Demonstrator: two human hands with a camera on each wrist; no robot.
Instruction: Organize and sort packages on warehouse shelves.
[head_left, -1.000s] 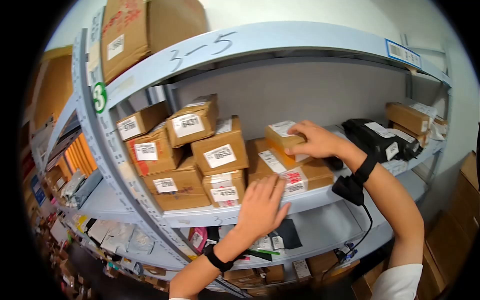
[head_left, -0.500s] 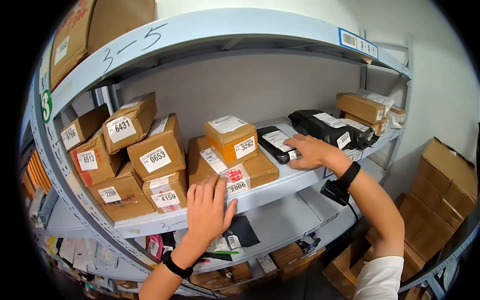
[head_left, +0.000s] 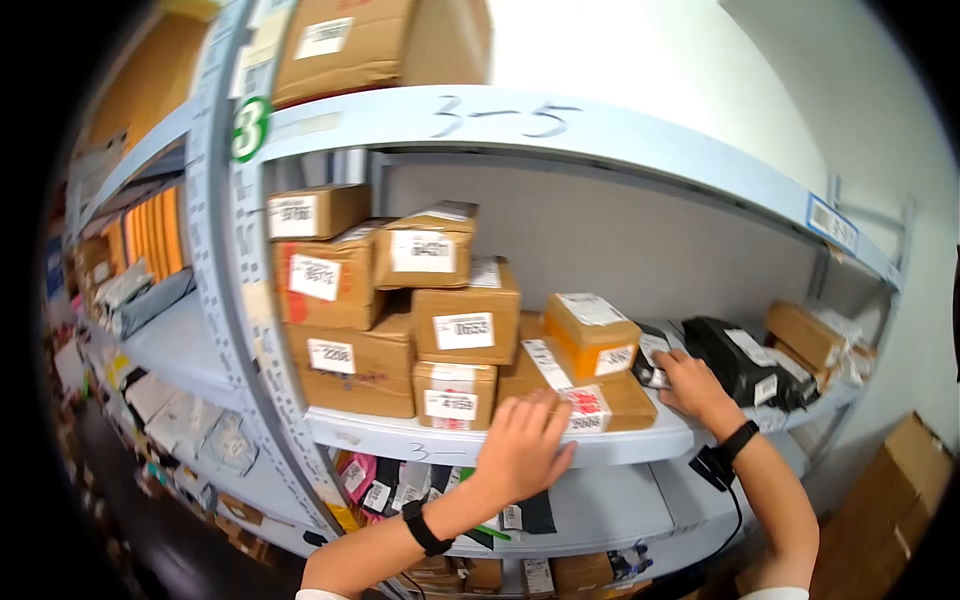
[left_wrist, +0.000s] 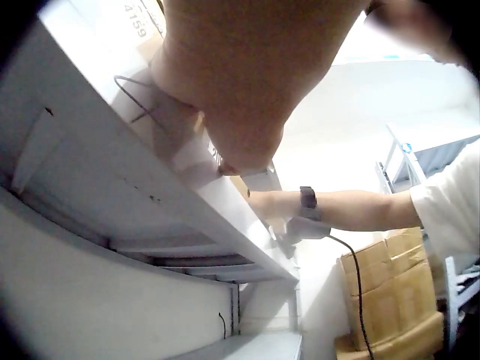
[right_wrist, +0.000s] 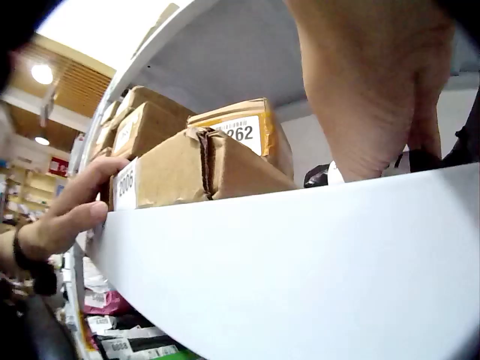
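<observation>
In the head view my left hand (head_left: 523, 448) rests its loosely straight fingers at the front left of a flat cardboard box (head_left: 625, 400). The right wrist view shows those fingers beside that box's 2006 label (right_wrist: 126, 186). On top of it sits a smaller box with orange tape (head_left: 590, 335). Just right of both lies a small black parcel (head_left: 650, 358) with white labels. My right hand (head_left: 698, 388) grips this parcel's right end, thumb in front and fingers over the far side. The palm hides most of that grip in the right wrist view.
Several labelled cardboard boxes (head_left: 465, 325) are stacked left of the flat box, beside the shelf upright (head_left: 225, 280). A larger black parcel (head_left: 730, 360) and small boxes (head_left: 805, 335) lie further right. The shelf's front lip (head_left: 500, 440) runs below; bagged parcels lie underneath.
My right hand has left the orange-taped box and moved right to the small black parcel, which now lies close against the boxes. My left hand stays at the flat box. The view has swung.
</observation>
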